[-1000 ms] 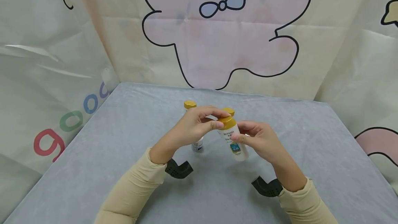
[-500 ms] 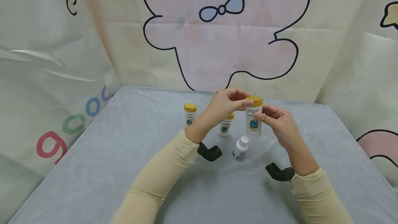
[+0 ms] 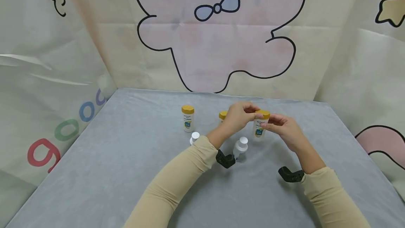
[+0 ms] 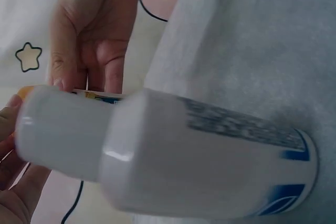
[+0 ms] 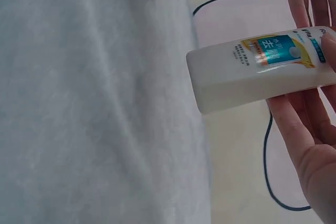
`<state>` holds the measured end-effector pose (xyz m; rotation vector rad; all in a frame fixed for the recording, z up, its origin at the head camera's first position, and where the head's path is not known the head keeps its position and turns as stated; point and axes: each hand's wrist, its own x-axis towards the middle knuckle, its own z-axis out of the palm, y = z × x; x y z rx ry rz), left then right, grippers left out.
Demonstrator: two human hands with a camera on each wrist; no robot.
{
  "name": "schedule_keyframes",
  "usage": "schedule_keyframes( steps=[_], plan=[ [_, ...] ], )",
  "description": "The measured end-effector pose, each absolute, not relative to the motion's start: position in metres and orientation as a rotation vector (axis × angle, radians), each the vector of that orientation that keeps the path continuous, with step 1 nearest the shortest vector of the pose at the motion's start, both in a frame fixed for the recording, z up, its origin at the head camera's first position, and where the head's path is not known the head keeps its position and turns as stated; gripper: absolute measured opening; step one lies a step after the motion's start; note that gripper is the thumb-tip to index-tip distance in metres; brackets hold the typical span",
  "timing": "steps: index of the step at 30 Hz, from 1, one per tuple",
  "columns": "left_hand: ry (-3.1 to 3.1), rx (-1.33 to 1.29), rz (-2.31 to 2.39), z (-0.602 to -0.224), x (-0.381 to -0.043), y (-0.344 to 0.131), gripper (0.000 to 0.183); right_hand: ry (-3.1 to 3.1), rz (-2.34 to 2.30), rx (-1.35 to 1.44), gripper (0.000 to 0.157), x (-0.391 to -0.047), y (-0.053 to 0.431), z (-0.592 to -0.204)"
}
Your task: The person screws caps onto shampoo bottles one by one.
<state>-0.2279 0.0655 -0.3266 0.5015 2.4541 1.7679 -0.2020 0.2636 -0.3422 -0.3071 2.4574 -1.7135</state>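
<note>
A white bottle with a yellow cap point(image 3: 258, 129) stands about upright between both hands at the right of the group. My left hand point(image 3: 238, 115) pinches its cap from the left. The right hand point(image 3: 284, 129) grips its upper body, thumb in front. In the right wrist view this bottle point(image 5: 236, 80) shows a blue and yellow label; I cannot tell whether its base touches the cloth. Nearer the person stands a small white bottle with a white cap point(image 3: 240, 147), beside the left wrist. That white-capped bottle point(image 4: 210, 156) looms large in the left wrist view.
Another yellow-capped bottle point(image 3: 188, 119) stands at the left. A further yellow cap point(image 3: 223, 115) shows behind the left hand, its bottle mostly hidden. A second white cap point(image 3: 195, 136) peeks over the left sleeve. Grey-blue cloth point(image 3: 95, 171) covers the table; printed curtains surround it.
Both hands have carried the yellow-capped bottle to the right, from tilted to upright, and then lowered it slightly. The white-capped bottles have come into view as the arms moved.
</note>
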Motion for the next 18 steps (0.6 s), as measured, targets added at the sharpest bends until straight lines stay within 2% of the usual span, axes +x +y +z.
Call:
schedule_keyframes(
  steps=[7, 13, 18],
  plan=[
    [2.588, 0.456, 1.596, -0.336, -0.225, 0.07, 0.024, 2.493, -1.571, -0.294, 0.046, -0.209, 0.265, -0.355],
    [2.657, 0.447, 1.492, -0.335, -0.222, 0.071, 0.029, 2.514, -1.491, -0.285, 0.048, -0.212, 0.265, -0.356],
    [2.683, 0.458, 1.485, -0.318, -0.215, 0.053, 0.033, 2.555, -1.4, -0.304, 0.052, -0.213, 0.265, -0.356]
  ],
)
